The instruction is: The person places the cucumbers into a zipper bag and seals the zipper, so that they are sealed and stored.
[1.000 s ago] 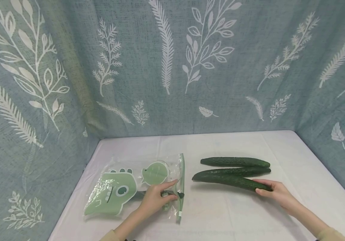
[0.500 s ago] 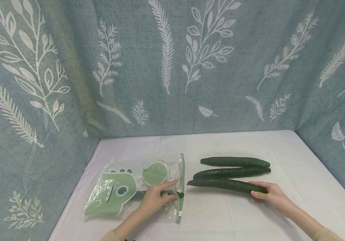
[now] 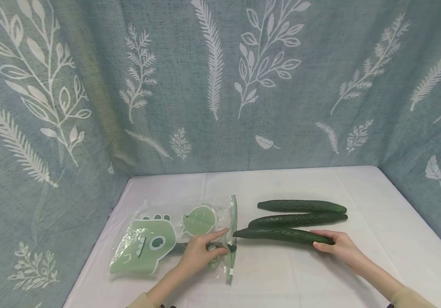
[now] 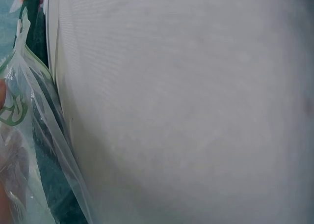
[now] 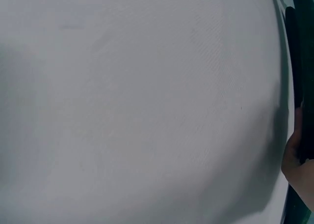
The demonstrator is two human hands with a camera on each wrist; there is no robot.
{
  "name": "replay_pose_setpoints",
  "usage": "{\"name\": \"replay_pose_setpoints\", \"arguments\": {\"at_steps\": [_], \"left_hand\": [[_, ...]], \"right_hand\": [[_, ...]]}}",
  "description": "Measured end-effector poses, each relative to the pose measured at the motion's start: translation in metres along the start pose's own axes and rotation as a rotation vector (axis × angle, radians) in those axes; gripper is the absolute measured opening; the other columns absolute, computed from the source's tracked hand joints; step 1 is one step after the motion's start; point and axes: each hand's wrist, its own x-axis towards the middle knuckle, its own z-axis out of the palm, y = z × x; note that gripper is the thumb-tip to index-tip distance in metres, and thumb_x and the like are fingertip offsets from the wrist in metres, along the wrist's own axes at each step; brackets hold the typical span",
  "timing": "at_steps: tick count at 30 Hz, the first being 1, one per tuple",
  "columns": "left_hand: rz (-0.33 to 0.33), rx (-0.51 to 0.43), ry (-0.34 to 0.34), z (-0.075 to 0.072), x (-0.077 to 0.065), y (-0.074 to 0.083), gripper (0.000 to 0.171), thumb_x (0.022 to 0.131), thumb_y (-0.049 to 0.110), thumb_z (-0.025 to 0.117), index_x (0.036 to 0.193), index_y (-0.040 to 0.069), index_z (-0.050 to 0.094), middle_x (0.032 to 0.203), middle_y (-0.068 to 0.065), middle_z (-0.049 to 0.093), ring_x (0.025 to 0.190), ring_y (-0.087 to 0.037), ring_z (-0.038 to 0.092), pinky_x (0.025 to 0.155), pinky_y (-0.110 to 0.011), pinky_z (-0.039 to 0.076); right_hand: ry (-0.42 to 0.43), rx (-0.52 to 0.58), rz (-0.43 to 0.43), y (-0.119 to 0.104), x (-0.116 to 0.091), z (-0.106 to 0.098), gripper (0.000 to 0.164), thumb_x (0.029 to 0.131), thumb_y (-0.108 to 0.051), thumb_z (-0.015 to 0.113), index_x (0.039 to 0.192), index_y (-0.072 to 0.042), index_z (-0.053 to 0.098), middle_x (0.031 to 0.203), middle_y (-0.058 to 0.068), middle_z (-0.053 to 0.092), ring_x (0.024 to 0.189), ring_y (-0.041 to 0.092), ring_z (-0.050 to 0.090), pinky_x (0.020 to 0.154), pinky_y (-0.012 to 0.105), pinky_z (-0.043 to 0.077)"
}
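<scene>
In the head view my right hand (image 3: 339,247) grips the right end of a dark green cucumber (image 3: 278,234), its fingers and thumb round it. The cucumber's left tip is at the green-edged mouth of a clear zip bag (image 3: 151,244), which lies flat with green cartoon prints. My left hand (image 3: 201,252) holds the bag near this mouth, index finger and thumb spread apart. A dark tip (image 3: 232,248) shows at the mouth; a dark green length (image 4: 56,184) appears inside the bag in the left wrist view. Behind the held cucumber lie two more cucumbers (image 3: 301,206).
A white cloth covers the table (image 3: 282,278). Blue-green leaf-patterned curtains (image 3: 220,145) stand behind it and at both sides. A white slider (image 3: 230,271) sits at the near end of the bag's zip.
My right hand has drawn the front cucumber leftward, off the middle cucumber, until its tip reaches the bag's edge. The left hand and the bag stay almost still.
</scene>
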Motion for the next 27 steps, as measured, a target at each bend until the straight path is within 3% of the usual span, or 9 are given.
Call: {"name": "replay_pose_setpoints", "arguments": {"at_steps": [5, 13, 21, 27], "left_hand": [[0.006, 0.008, 0.003, 0.0, 0.0, 0.001, 0.054, 0.07, 0.03, 0.08, 0.119, 0.015, 0.066, 0.047, 0.006, 0.035, 0.043, 0.007, 0.015, 0.041, -0.012, 0.025], [0.008, 0.018, 0.005, -0.001, 0.001, 0.003, 0.054, 0.069, 0.027, 0.081, 0.12, 0.014, 0.066, 0.053, 0.004, 0.052, 0.043, 0.007, 0.014, 0.041, -0.012, 0.025], [0.018, 0.007, 0.009, -0.001, 0.002, 0.002, 0.053, 0.07, 0.026, 0.08, 0.12, 0.013, 0.066, 0.047, 0.005, 0.039, 0.043, 0.008, 0.014, 0.04, -0.012, 0.025], [0.014, 0.022, 0.024, -0.001, 0.002, 0.002, 0.053, 0.071, 0.028, 0.08, 0.12, 0.016, 0.066, 0.051, 0.006, 0.048, 0.042, 0.008, 0.016, 0.04, -0.013, 0.027]], "right_hand": [[0.001, -0.002, -0.015, -0.003, 0.005, 0.007, 0.061, 0.084, -0.034, 0.071, 0.134, -0.004, 0.052, 0.143, 0.025, 0.043, 0.136, 0.049, 0.027, 0.105, 0.064, 0.031], [-0.01, 0.03, -0.012, -0.009, 0.011, 0.017, 0.061, 0.083, -0.035, 0.072, 0.133, -0.005, 0.054, 0.143, 0.024, 0.044, 0.136, 0.048, 0.028, 0.107, 0.063, 0.03], [0.003, 0.011, -0.031, -0.015, 0.015, 0.028, 0.057, 0.083, -0.031, 0.072, 0.13, -0.004, 0.056, 0.141, 0.023, 0.047, 0.135, 0.049, 0.03, 0.106, 0.067, 0.025], [0.006, 0.023, -0.041, -0.019, 0.018, 0.036, 0.055, 0.082, -0.029, 0.073, 0.128, -0.004, 0.058, 0.138, 0.022, 0.05, 0.134, 0.048, 0.034, 0.106, 0.066, 0.027]]}}
